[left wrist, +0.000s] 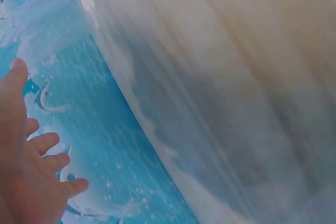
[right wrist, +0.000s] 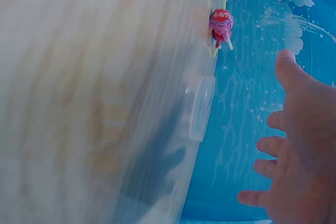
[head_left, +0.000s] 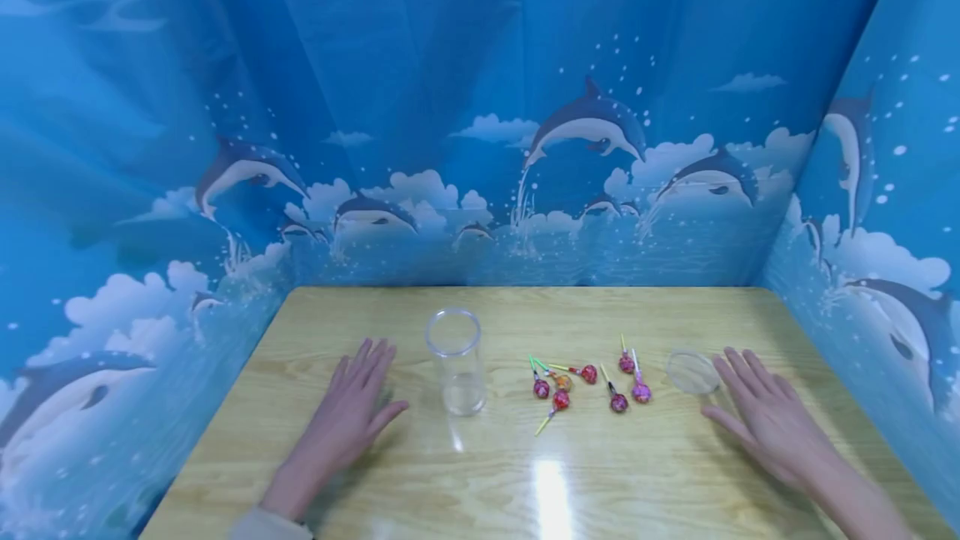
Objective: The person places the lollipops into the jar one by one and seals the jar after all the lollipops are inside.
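My left hand (head_left: pixel 351 407) is held over the left part of the table with fingers straight and thumb out, holding nothing. To its right a tall clear plastic jar (head_left: pixel 463 365) stands upright, its top uncovered. Several wrapped lollipops (head_left: pixel 618 402) with coloured sticks lie loosely in the middle. Beyond them is a round clear lid (head_left: pixel 692 372), flat on the table. My right hand (head_left: pixel 776 423) spreads its fingers just right of the lid, fingertips close to its edge, and grips nothing. In the right wrist view, the lid (right wrist: pixel 202 107) and lollipops (right wrist: pixel 221 20) appear past that hand.
The wood-grain table (head_left: pixel 480 490) reaches back to a blue curtain (head_left: pixel 420 107) printed with dolphins, which also encloses the left and right sides. Light glares off the tabletop near the front middle.
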`<state>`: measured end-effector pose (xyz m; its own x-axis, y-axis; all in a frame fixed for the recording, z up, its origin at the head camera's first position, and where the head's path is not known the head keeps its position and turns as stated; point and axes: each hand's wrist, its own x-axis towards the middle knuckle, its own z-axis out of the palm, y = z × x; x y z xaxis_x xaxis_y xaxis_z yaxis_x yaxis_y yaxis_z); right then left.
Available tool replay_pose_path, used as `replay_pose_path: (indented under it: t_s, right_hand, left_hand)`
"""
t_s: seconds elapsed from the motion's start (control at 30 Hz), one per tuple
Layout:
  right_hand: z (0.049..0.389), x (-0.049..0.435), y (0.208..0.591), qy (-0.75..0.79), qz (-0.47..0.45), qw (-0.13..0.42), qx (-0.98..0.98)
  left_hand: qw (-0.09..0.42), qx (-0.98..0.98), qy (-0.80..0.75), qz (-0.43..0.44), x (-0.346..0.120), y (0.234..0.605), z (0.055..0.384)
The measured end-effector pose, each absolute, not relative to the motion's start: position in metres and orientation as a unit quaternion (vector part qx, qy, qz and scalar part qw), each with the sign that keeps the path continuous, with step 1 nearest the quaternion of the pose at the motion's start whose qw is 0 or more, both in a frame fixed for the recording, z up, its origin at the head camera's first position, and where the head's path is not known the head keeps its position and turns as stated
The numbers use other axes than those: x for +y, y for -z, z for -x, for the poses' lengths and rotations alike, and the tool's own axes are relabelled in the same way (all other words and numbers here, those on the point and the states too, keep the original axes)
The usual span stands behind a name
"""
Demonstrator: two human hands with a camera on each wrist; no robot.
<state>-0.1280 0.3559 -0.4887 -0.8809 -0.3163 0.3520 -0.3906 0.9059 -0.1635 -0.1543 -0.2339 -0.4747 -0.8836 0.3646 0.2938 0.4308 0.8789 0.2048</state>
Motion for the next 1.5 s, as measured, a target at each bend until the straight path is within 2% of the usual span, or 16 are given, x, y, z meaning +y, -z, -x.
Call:
replay_pose_path:
  t_s: [0.3,0.77,1.07,1.5]
  right_hand:
    - [0.147,0.336,0.481,-0.132,-0.207,0.163,-0.955]
    - [0.183,0.308,0.485,-0.146,-0.279,0.208,-0.926]
    - [0.202,0.291,0.485,-0.15,-0.275,0.148,-0.938]
    - [0.214,0.282,0.487,-0.151,-0.273,0.104,-0.944]
  left_hand:
    - [0.101,-0.951,0.214,0.197,-0.204,0.47,0.162]
    - [0.097,-0.893,0.393,0.195,-0.17,0.468,0.175]
    - [0.065,-0.843,0.501,0.184,-0.156,0.472,0.183]
    - [0.068,-0.818,0.546,0.169,-0.143,0.474,0.188]
